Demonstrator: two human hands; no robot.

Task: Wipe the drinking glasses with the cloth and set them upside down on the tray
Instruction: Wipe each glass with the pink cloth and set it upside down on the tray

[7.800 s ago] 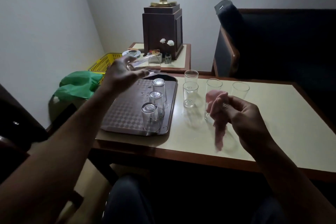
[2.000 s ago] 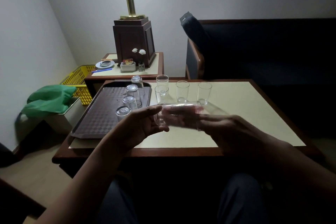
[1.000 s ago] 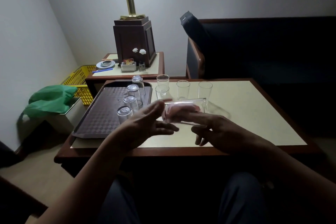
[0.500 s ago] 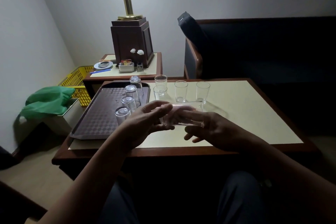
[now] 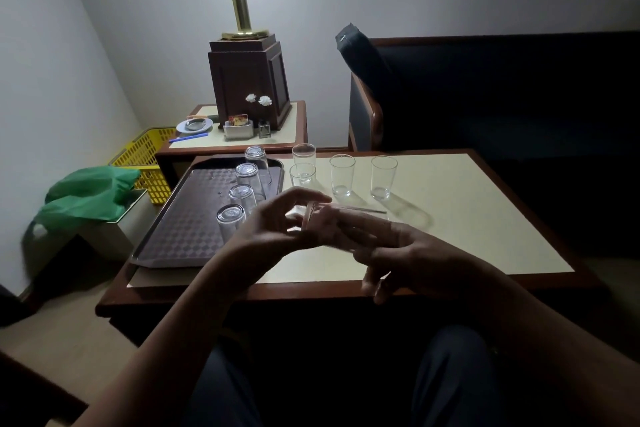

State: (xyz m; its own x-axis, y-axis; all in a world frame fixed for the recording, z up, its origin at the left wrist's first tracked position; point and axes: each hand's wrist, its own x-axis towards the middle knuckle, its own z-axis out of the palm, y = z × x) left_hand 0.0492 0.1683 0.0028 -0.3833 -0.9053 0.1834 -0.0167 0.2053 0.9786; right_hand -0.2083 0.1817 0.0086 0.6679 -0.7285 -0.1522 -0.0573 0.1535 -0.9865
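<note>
Head view: a glass (image 5: 343, 217) lies sideways over the near tabletop (image 5: 467, 218), the left hand (image 5: 273, 232) gripping its base end, fingers of the right hand (image 5: 412, 253) pushed into its mouth. Whether they pinch the cloth is unclear. Grip firmly, twist the glass round the fingers, reach the bottom, then invert it onto the tray (image 5: 180, 232) at left.

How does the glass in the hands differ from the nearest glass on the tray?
Pose: the held glass lies on its side, while the nearest tray glass stands upside down, base up.
Support: the held glass is gripped between the left hand and the right hand, while the nearest tray glass stands untouched on the tray.
Both are clear tumblers of similar shape.
</note>
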